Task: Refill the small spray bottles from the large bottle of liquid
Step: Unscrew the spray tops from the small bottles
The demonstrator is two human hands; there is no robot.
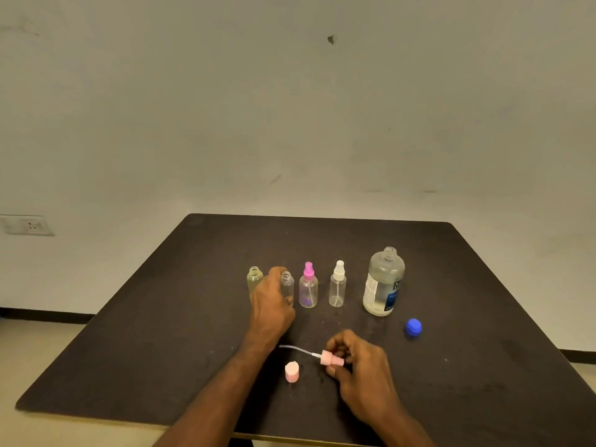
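Left hand (271, 304) reached toward 12 o'clock, fingers curled in a grip. Right hand (358, 362) at 3 o'clock, fingertips pinched.

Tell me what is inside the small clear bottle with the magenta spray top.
Inside the small clear bottle with the magenta spray top, a thin dip tube runs down from the sprayer, with a purplish patch at the bottom. Whether it holds any liquid cannot be told.
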